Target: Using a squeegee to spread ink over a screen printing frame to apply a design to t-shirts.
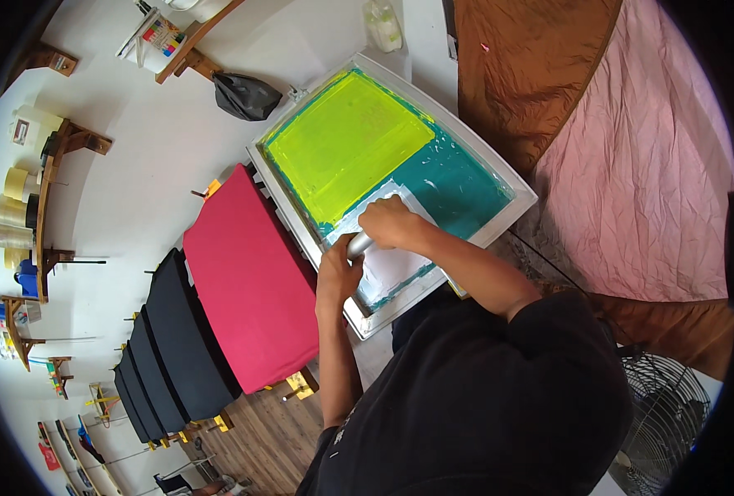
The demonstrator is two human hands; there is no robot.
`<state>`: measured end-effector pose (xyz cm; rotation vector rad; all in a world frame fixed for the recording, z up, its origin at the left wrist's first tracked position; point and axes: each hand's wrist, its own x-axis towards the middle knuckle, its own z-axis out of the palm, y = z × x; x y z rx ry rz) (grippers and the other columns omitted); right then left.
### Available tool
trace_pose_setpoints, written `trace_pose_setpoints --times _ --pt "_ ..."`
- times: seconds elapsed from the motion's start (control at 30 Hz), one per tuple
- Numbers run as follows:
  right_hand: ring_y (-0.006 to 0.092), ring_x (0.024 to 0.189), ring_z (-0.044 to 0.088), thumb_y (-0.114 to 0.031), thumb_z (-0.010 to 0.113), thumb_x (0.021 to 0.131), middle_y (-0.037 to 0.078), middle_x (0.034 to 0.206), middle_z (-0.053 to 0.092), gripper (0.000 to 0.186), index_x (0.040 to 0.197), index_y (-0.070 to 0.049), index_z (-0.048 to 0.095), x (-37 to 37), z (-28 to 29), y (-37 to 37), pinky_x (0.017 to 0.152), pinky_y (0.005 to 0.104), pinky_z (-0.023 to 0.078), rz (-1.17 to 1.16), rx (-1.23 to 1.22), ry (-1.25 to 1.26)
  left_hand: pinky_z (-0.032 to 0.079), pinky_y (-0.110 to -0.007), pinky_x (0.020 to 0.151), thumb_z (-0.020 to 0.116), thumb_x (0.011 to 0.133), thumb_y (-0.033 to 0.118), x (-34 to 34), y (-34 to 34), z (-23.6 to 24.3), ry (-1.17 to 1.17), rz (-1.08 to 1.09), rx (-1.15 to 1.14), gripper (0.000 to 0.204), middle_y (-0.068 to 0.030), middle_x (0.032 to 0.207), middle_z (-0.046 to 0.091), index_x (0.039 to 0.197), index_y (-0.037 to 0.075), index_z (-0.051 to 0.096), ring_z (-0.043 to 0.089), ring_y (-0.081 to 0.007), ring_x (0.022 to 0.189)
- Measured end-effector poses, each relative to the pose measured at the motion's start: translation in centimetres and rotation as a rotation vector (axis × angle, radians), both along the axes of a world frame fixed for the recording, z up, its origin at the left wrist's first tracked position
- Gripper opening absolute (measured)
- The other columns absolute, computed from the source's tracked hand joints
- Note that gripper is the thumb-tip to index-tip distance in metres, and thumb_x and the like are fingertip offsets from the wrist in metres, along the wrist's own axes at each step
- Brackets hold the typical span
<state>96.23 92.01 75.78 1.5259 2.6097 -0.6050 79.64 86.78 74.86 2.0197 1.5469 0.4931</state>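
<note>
Both my hands are closed on the grey, rounded handle of a squeegee [358, 245], my left hand [339, 271] at its left end and my right hand [386, 221] at its right. The blade is hidden under my hands. Beneath them lies a screen printing frame [499, 217] with a pale rim and teal mesh. White ink [385, 274] is smeared over the mesh at its near end. A large yellow-green rectangle [346, 136] covers most of the far part.
Left of the frame, a red cloth-covered board [251, 281] stands beside several black ones [186, 339]. Shelves [48, 207] with tape rolls line the left wall. Brown and pink sheets [631, 165] hang at right. A fan [656, 422] stands at lower right.
</note>
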Motion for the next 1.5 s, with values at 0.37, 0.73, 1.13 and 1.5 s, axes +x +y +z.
trace_pose_setpoints --times 0.37,0.73,1.13,1.5 --pt "0.032 0.103 0.056 -0.008 0.06 0.077 0.016 0.099 0.061 0.014 0.088 -0.003 0.067 4.7 -5.0 -7.6 0.075 0.0454 0.049 -0.016 0.248 0.277 0.05 -0.043 0.092 0.06 0.068 -0.009 3.8 -6.6 -2.7 -0.042 0.001 -0.001 0.052 -0.0218 0.116 0.061 0.119 0.002 0.059 0.059 -0.0405 0.108" --pt "0.0362 0.085 0.069 -0.005 0.07 0.069 0.021 0.087 0.069 0.017 0.084 0.001 0.072 2.5 -0.8 0.0 0.072 0.0452 0.056 0.042 -0.091 0.126 0.052 -0.048 0.07 0.066 0.076 0.01 2.3 0.0 1.1 0.135 -0.034 -0.067 0.027 -0.0272 0.084 0.065 0.101 0.0 0.063 0.064 -0.0445 0.084" --pt "0.0356 0.106 0.057 -0.007 0.064 0.074 0.02 0.099 0.064 0.014 0.086 -0.001 0.069 3.0 -4.7 -1.1 0.076 0.0441 0.052 -0.013 0.329 0.233 0.053 -0.046 0.074 0.054 0.069 -0.009 3.2 0.7 -3.2 0.108 -0.018 0.181 0.056 -0.0238 0.094 0.061 0.122 0.006 0.061 0.063 -0.0416 0.083" --pt "0.0384 0.093 0.062 -0.005 0.063 0.073 0.021 0.089 0.066 0.012 0.081 0.002 0.068 4.3 0.2 -3.7 0.073 0.047 0.053 0.085 -0.015 0.17 0.051 -0.045 0.085 0.062 0.07 0.002 3.2 -1.9 0.6 0.073 -0.135 -0.146 0.043 -0.0267 0.098 0.063 0.113 0.0 0.064 0.062 -0.0427 0.093"
